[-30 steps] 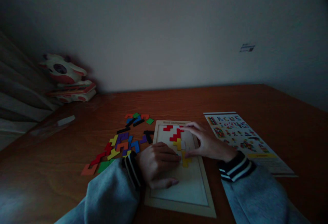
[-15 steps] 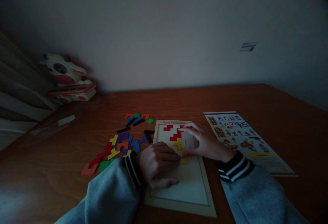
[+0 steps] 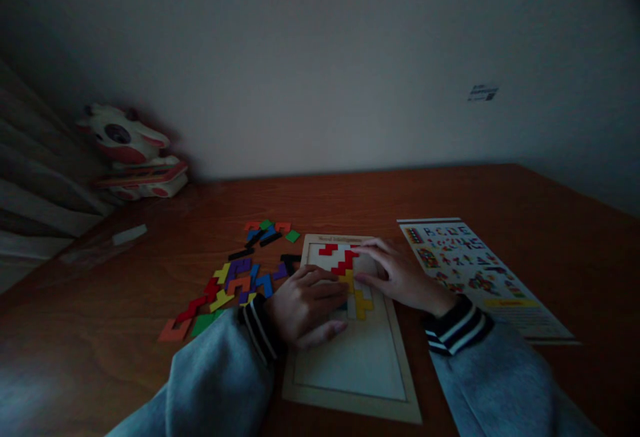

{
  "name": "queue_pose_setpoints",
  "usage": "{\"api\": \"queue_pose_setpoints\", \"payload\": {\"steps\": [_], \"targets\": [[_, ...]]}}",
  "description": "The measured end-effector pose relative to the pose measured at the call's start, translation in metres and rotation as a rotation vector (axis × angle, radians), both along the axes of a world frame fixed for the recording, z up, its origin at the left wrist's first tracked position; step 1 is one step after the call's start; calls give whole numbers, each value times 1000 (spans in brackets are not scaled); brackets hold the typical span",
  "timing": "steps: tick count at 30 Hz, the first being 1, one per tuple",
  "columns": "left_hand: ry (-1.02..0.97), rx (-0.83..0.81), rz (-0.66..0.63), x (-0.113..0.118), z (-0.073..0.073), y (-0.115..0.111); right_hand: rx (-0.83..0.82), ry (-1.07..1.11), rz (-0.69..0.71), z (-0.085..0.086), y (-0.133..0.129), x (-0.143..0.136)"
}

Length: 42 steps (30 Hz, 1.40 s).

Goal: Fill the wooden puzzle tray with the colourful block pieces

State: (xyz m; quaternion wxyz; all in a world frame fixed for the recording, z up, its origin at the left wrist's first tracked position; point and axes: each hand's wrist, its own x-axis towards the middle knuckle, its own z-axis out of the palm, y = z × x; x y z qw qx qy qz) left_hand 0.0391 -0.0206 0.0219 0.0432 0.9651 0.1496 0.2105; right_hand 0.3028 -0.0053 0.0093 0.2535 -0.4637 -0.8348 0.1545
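Note:
A shallow wooden puzzle board (image 3: 350, 370) lies in front of me with several flat block pieces in its frame. Red pieces (image 3: 345, 263) run along the upper part, and below them come a yellow piece (image 3: 347, 280) and another yellow one (image 3: 363, 305). My left hand (image 3: 313, 307) rests flat over the board's left side, fingers stretched out; a small dark bluish patch shows by its fingertips, too dim to name. At the upper right of the board, my right hand (image 3: 395, 273) has thumb and fingers apart, its fingertips near the red and yellow pieces.
Loose coloured pieces (image 3: 240, 283) lie scattered left of the board. A printed pattern sheet (image 3: 480, 270) lies to the right. At the back left stands a cow-shaped toy (image 3: 135, 150) beside a curtain (image 3: 35, 170). A wall (image 3: 320, 70) rises behind the table (image 3: 150, 250).
My left hand has shifted slightly up and left, its fingers flattening. My right thumb has moved up, uncovering more of the lower yellow piece.

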Motion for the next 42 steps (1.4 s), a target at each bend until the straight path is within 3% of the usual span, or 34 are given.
{"api": "queue_pose_setpoints", "payload": {"steps": [27,42], "targets": [[28,-8,-16,1,1,-1,-28,-15,43,0,-1,5],[-130,49,-201,2,3,-5,-101,-39,60,6,-2,8]]}}
